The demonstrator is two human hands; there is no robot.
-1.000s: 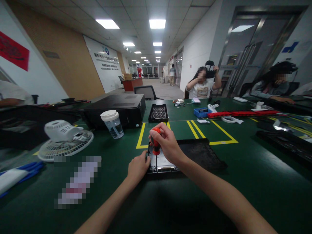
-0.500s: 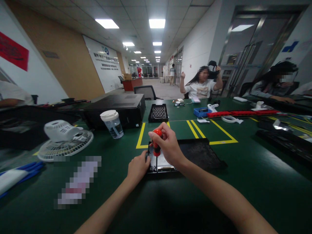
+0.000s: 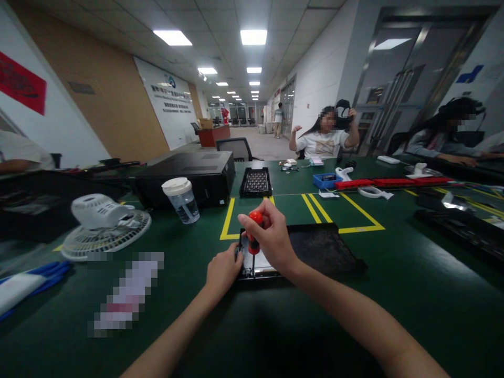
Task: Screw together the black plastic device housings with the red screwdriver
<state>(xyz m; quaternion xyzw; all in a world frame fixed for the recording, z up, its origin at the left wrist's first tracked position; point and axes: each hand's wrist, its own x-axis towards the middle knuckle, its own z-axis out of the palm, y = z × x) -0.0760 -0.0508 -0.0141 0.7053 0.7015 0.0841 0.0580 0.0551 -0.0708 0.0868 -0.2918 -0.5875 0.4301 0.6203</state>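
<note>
My right hand (image 3: pixel 272 235) is closed round the red-and-black handle of a screwdriver (image 3: pixel 255 231). Its dark shaft points down, near vertical, at the front left corner of a silvery metal plate (image 3: pixel 265 266). That plate sits in the left part of a flat black casing (image 3: pixel 323 249) lying on the green table. At the casing's left edge, my left hand (image 3: pixel 223 270) grips the rim; some of its fingertips are hidden. Whether a screw is under the tip is too small to tell.
Beyond the casing stands a black tray of small parts (image 3: pixel 255 182). To the left are a lidded plastic cup (image 3: pixel 181 202), a black computer case (image 3: pixel 189 173) and a white fan (image 3: pixel 104 220). A blue bin (image 3: pixel 326 181) lies right of centre; a person sits across the table.
My right hand has turned slightly on the screwdriver handle, whose shaft stays at the same corner. My left hand keeps its place. Across the table, the seated person's raised hand has lowered and opened.
</note>
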